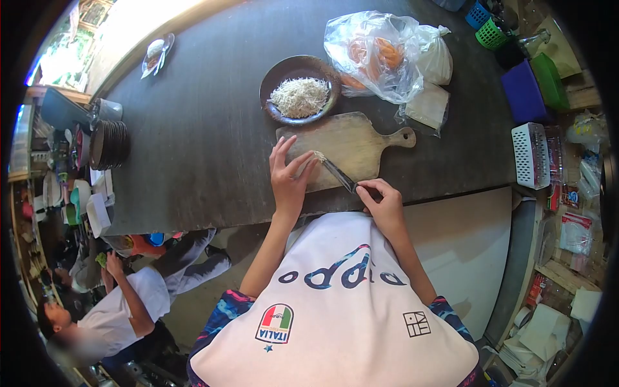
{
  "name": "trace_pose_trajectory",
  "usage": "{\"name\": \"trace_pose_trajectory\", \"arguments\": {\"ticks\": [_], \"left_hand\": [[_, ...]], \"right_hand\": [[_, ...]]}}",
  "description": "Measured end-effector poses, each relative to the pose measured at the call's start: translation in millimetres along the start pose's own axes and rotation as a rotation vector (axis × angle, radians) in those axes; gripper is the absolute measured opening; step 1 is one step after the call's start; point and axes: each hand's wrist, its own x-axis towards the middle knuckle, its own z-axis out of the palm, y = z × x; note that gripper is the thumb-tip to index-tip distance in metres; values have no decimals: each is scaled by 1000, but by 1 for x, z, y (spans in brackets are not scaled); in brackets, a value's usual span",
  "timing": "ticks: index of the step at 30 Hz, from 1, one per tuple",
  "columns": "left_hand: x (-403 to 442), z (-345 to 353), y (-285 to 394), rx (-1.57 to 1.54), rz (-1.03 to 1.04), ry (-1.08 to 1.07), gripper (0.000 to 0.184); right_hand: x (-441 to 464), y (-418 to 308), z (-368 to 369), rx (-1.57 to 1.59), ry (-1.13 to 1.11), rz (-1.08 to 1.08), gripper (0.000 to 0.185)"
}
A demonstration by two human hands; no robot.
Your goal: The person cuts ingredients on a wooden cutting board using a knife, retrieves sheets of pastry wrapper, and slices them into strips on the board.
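Observation:
A wooden cutting board (351, 138) with a handle on its right lies on the dark table. My right hand (382, 200) is closed on the handle end of a dark knife (340, 174), at the board's near edge. The blade points up and left across the board, with a few pale shreds (320, 156) at its tip. My left hand (290, 169) has its fingers spread over the board's left part, fingertips close to those shreds. Behind the board, a round brown bowl (269, 97) holds a heap of white shreds (300, 97).
Clear plastic bags with orange food (380, 55) and a white packet (427, 106) lie behind the board. Stacked dark plates (108, 145) stand at the left edge, baskets (531, 155) at the right. Another person (138, 300) is at the lower left, holding something green.

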Motion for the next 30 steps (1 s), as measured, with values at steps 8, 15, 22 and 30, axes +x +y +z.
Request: {"name": "trace_pose_trajectory", "arguments": {"ticks": [8, 15, 22, 30], "left_hand": [[-9, -7, -6, 8, -17, 5, 27], [-9, -8, -2, 29, -19, -3, 33], [-10, -10, 5, 37, -19, -22, 36], [-1, -6, 8, 154, 41, -55, 48]], "right_hand": [[22, -19, -6, 110, -36, 54, 24], [80, -48, 5, -63, -7, -220, 23], [96, -52, 21, -288, 167, -506, 17], [52, -17, -11, -132, 121, -219, 18]]}}
